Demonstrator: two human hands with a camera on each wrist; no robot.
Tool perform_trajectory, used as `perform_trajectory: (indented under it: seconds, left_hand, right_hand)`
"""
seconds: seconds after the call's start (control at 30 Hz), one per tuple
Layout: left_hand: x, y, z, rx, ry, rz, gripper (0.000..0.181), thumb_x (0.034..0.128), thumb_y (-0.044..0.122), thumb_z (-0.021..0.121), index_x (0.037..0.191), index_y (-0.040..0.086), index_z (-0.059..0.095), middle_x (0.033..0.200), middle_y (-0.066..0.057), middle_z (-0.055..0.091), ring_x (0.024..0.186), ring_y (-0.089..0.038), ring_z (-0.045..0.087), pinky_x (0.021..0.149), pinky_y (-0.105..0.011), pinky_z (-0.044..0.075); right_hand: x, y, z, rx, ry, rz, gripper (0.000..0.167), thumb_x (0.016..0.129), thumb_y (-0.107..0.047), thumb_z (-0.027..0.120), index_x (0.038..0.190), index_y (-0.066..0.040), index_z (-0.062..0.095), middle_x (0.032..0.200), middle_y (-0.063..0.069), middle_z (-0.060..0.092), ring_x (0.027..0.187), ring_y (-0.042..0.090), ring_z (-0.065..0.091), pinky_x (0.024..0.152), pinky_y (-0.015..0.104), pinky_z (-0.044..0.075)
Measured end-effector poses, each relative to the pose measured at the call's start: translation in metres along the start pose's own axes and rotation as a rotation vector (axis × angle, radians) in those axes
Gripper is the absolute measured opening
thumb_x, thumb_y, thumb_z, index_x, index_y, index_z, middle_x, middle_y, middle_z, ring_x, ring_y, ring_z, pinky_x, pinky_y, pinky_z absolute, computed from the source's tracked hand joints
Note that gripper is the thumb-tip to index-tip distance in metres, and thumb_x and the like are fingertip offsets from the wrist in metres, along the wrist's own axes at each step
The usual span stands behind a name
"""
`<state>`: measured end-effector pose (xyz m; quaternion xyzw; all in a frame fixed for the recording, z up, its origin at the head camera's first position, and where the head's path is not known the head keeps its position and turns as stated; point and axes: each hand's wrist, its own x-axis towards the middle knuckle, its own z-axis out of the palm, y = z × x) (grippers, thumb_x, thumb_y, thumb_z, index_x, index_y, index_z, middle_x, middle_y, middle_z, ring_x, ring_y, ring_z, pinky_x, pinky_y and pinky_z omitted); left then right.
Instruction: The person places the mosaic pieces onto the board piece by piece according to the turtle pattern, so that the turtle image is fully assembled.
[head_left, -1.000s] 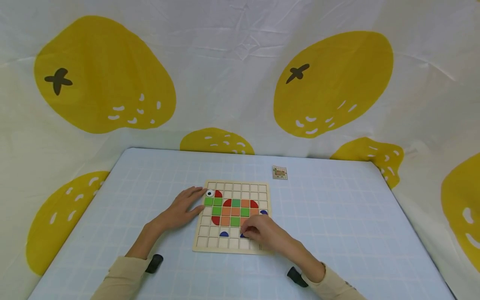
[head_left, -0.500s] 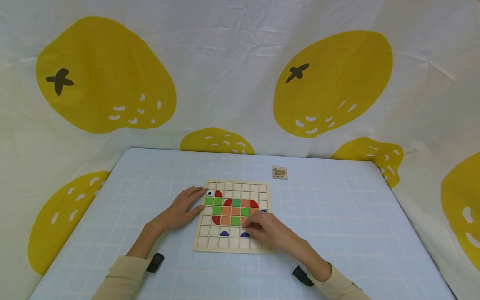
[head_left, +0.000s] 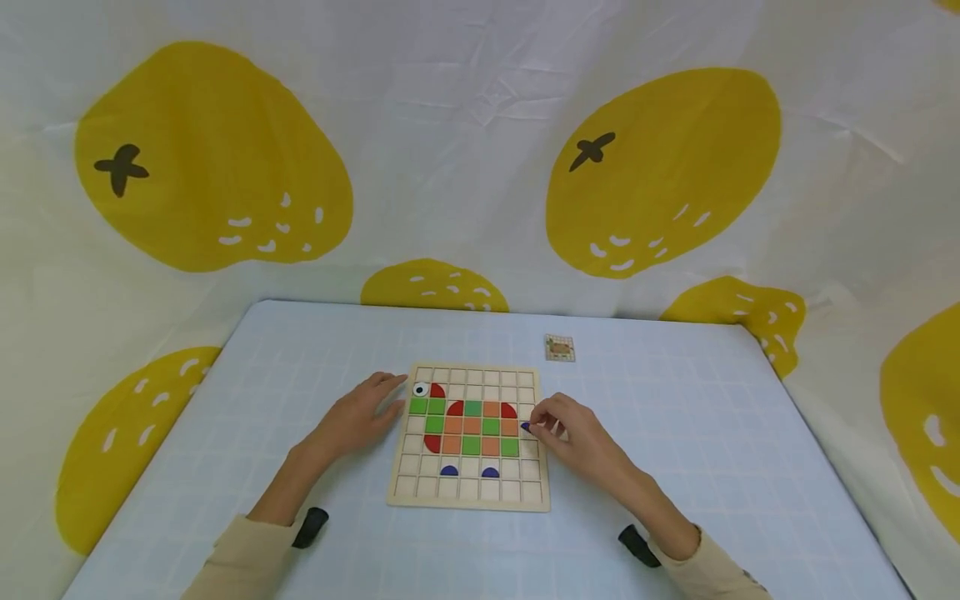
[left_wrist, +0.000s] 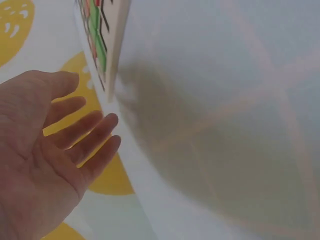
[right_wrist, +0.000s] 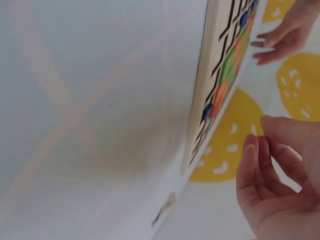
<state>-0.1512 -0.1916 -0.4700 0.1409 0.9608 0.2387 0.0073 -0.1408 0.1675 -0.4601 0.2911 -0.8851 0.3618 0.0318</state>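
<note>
A square wooden grid board point(head_left: 465, 494) lies flat on the table, bearing green and orange squares, red quarter-circles and a white eye piece point(head_left: 421, 389). Two blue half-circles point(head_left: 448, 471) sit in its lower rows. My right hand point(head_left: 573, 433) is over the right edge, its fingertips partly covering a third blue half-circle point(head_left: 526, 426). In the right wrist view, that blue piece point(right_wrist: 207, 111) is on the board, and nothing shows between the bent fingers and thumb. Just left of the board rests my left hand point(head_left: 360, 417), holding nothing, fingers loosely extended in the left wrist view point(left_wrist: 65, 135).
A small picture card point(head_left: 559, 347) lies beyond the board's far right corner. The table point(head_left: 675, 467) has a pale checked cover. Behind it hangs a white cloth point(head_left: 450, 167) printed with large yellow fruit.
My right hand has moved right and away from me, from the lower blue half-circle to the one at the right edge, uncovering a green square. My left fingertips have drawn slightly back from the board.
</note>
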Motion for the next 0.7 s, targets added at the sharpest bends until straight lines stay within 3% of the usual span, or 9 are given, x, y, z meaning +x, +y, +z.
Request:
perform_trajectory:
  seconds: [0.17, 0.3, 0.47, 0.7]
  left_hand:
    - [-0.003, 0.006, -0.007, 0.074, 0.151, 0.044, 0.028, 0.0970, 0.014, 0.072, 0.123, 0.002, 0.070, 0.112, -0.012, 0.070, 0.101, -0.028, 0.068, 0.088, -0.045, 0.060]
    - [-0.005, 0.007, -0.011, 0.117, 0.236, 0.066, 0.011, 0.0928, 0.013, 0.078, 0.098, 0.006, 0.072, 0.089, -0.006, 0.069, 0.079, -0.020, 0.062, 0.069, -0.034, 0.058]
    - [-0.010, 0.003, -0.016, 0.162, 0.315, 0.088, 0.022, 0.0873, 0.015, 0.083, 0.081, 0.011, 0.062, 0.070, 0.001, 0.055, 0.066, -0.014, 0.047, 0.056, -0.027, 0.044]
    - [-0.017, -0.017, -0.014, 0.238, 0.502, 0.234, 0.022, 0.0777, 0.002, 0.078, 0.072, 0.008, 0.058, 0.066, -0.003, 0.054, 0.061, -0.018, 0.048, 0.053, -0.031, 0.044]
  right_hand:
    - [-0.002, 0.010, -0.010, -0.103, 0.105, -0.011, 0.021, 0.085, 0.003, 0.082, 0.096, -0.008, 0.067, 0.091, -0.002, 0.061, 0.079, 0.011, 0.059, 0.069, 0.029, 0.058]
    - [-0.005, 0.018, -0.018, -0.194, 0.173, -0.023, 0.025, 0.083, 0.002, 0.083, 0.096, -0.008, 0.064, 0.090, -0.001, 0.060, 0.079, 0.013, 0.058, 0.069, 0.030, 0.059]
    - [-0.013, 0.032, -0.030, -0.315, 0.246, -0.089, 0.030, 0.080, 0.004, 0.085, 0.095, -0.008, 0.063, 0.088, 0.001, 0.059, 0.080, 0.014, 0.057, 0.069, 0.031, 0.059]
    - [-0.025, 0.060, -0.051, -0.493, 0.329, -0.259, 0.029, 0.073, 0.013, 0.082, 0.090, -0.002, 0.063, 0.085, 0.008, 0.060, 0.078, 0.023, 0.056, 0.067, 0.038, 0.054]
